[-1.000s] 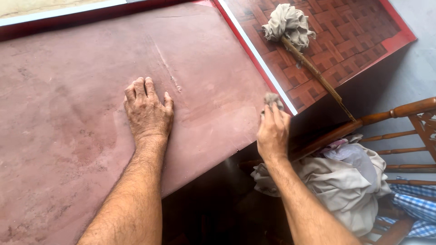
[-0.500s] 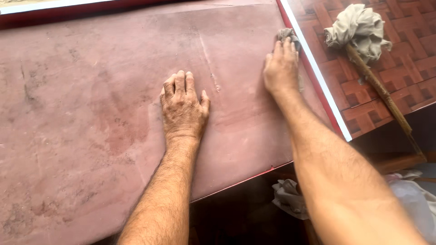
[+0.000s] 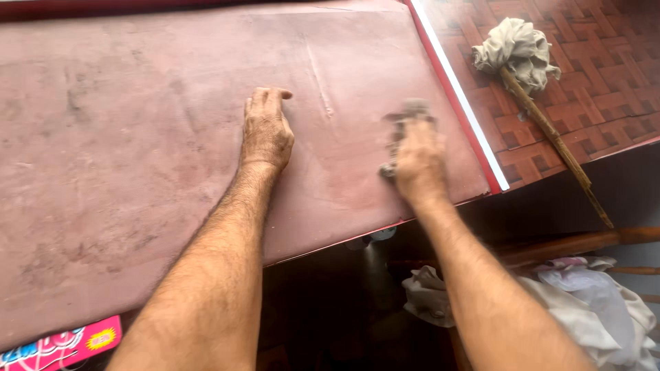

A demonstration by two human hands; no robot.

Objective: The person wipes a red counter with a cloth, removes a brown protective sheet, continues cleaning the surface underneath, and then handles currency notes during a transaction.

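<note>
A large reddish-brown board (image 3: 137, 137) with a dusty, streaked face fills most of the view. My left hand (image 3: 265, 130) lies flat on it, palm down, fingers together. My right hand (image 3: 418, 161) presses a small grey rag (image 3: 405, 113) against the board near its right edge; the rag pokes out past my fingertips and beside my thumb, blurred by motion. A red-and-white strip (image 3: 459, 103) runs along the board's right side.
A stick with a grey cloth head (image 3: 517, 51) lies on the woven red-brown surface (image 3: 591, 82) at the upper right. Crumpled pale cloths (image 3: 591, 302) rest on a wooden chair (image 3: 577, 242) at the lower right. A pink printed package (image 3: 62, 342) shows at the bottom left.
My right hand with the rag has slid from the board's far right corner down and inward toward me. My left hand has stayed flat on the board.
</note>
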